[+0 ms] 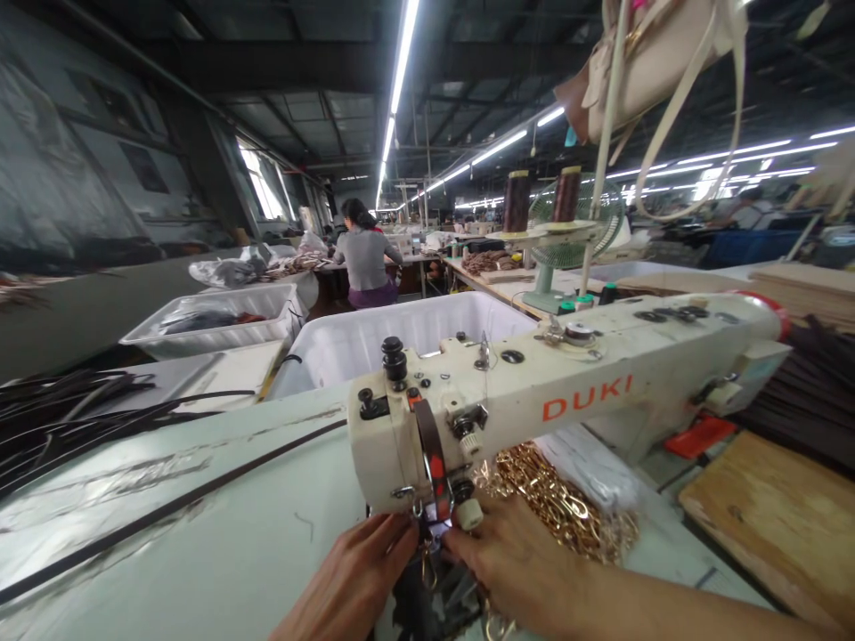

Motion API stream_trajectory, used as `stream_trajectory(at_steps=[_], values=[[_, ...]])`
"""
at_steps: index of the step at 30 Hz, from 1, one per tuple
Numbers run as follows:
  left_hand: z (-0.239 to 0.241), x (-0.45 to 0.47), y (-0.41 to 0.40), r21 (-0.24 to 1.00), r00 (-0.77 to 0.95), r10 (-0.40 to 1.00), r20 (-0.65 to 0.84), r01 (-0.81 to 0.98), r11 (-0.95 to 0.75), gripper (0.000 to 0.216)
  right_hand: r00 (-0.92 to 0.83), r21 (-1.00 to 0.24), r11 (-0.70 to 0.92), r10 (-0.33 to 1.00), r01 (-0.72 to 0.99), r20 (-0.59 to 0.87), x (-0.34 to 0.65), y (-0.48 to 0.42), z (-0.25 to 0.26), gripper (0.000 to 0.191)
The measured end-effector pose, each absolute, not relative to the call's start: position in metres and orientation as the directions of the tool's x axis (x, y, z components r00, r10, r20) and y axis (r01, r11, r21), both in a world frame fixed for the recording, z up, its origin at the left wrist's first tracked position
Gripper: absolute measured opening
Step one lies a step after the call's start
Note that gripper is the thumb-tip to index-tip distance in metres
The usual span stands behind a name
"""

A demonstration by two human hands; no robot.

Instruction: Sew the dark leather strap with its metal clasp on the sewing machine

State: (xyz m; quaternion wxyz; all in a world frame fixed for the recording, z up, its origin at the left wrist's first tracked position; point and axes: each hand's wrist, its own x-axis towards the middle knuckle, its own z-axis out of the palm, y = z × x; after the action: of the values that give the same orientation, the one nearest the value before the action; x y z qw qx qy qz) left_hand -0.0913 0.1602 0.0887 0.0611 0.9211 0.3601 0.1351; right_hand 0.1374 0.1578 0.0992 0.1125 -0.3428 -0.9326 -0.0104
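Observation:
A cream sewing machine [588, 383] marked DUKI stands across the table. Under its needle head lies a dark strap piece with a gold metal clasp [427, 570]. My left hand [357, 579] presses on the piece from the left of the needle. From the right, my right hand [514, 561] holds the same piece, fingertips close to the presser foot. Both hands meet at the needle area; the needle itself is hidden behind the head. A bag of gold chain [561, 503] lies just behind my right hand.
Long dark straps [80, 409] lie across the pale table [220, 525] at left. White bins [361, 343] stand behind the machine. A person in grey [364, 254] sits with their back turned, far off. A wooden board [775, 507] lies at right, a beige handbag [658, 62] hangs overhead.

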Motion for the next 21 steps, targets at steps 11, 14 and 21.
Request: stream_trajectory(at_steps=[11, 14, 21], values=[[0.086, -0.093, 0.165, 0.198, 0.665, 0.715, 0.215, 0.687, -0.699, 0.033, -0.669, -0.146, 0.696, 0.717, 0.703, 0.196, 0.133, 0.161, 0.094, 0.018], [0.074, -0.099, 0.173, 0.298, 0.573, 0.769, 0.283, 0.710, -0.638, 0.025, -0.642, -0.144, 0.661, 0.749, 0.736, 0.163, 0.126, 0.164, 0.094, 0.022], [0.074, -0.100, 0.180, 0.284, 0.580, 0.765, 0.279, 0.711, -0.643, 0.021, -0.606, -0.249, 0.615, 0.786, 0.748, 0.122, 0.123, 0.175, 0.097, 0.020]])
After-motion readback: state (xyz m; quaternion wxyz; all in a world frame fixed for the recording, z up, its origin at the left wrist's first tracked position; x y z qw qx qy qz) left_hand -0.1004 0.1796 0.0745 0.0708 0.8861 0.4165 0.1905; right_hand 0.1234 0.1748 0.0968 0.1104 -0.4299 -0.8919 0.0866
